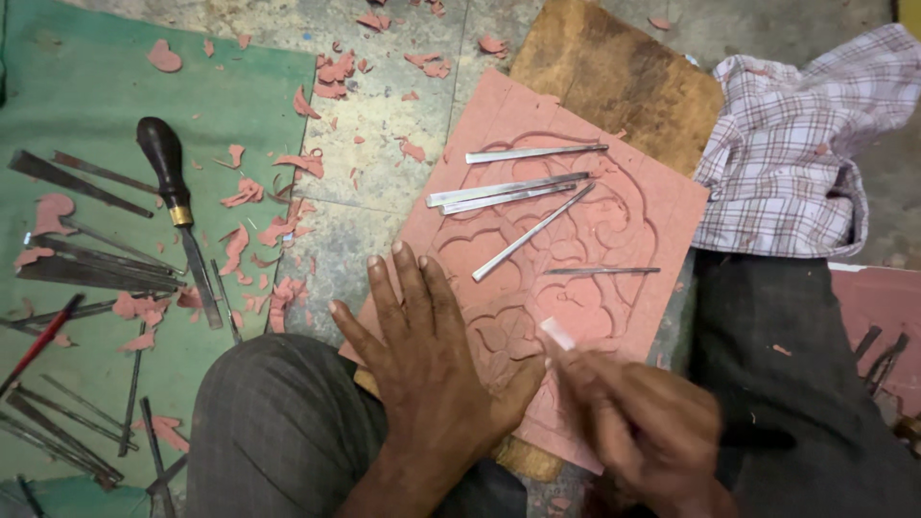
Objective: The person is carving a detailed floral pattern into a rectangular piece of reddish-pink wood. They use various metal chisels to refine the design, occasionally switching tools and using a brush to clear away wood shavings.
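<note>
A pink carved slab (633, 240) with a floral relief lies tilted on a wooden board (614, 72). My left hand (427, 369) rests flat on the slab's near left corner, fingers spread and holding nothing. My right hand (638, 427), blurred, grips a small pale tool (556, 334) whose tip touches the carving near the lower middle. Several flat metal chisels (508, 190) lie loose on the slab's upper part.
A green mat (86, 105) at left carries several chisels, a black-handled tool (171, 187) and pink shavings (249, 245). A checked cloth (806, 144) lies at upper right. My knees are at the bottom. Another pink slab (887, 297) with tools shows at the right edge.
</note>
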